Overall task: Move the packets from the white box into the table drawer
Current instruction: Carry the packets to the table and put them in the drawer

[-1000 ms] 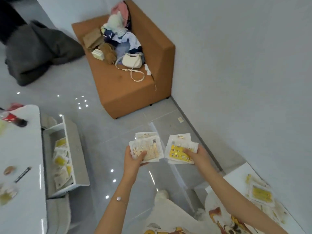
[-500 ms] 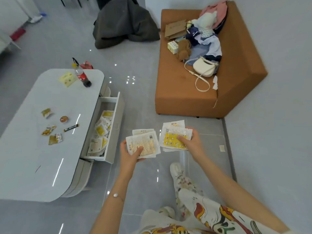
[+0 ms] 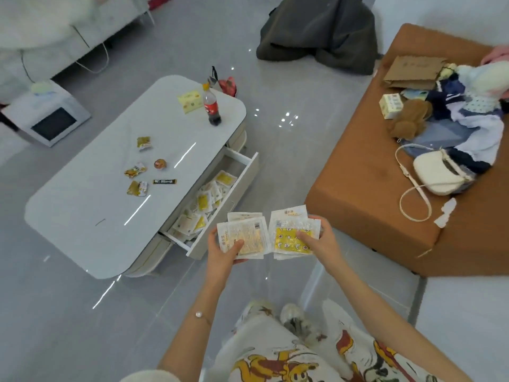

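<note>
My left hand (image 3: 224, 250) grips a small stack of white packets (image 3: 249, 232) with its thumb on top. Beside it, my right hand (image 3: 321, 241) holds a second stack, whose top packet (image 3: 292, 238) is white and yellow. Both stacks hover above the floor, just right of the open table drawer (image 3: 237, 186). The drawer sticks out of the white table (image 3: 91, 210) and holds several white and yellow packets (image 3: 202, 205). The white box is out of view.
On the table stand a cola bottle (image 3: 210, 107), a yellow pack (image 3: 190, 100) and several small snack wrappers (image 3: 136, 172). An orange sofa (image 3: 366, 199) with clothes and a white bag (image 3: 438, 175) is at the right. A dark bundle (image 3: 319, 34) lies on the floor behind.
The view has swung left, bringing the table and open drawer into the middle. Both hands keep their packet stacks and are now closer to the drawer.
</note>
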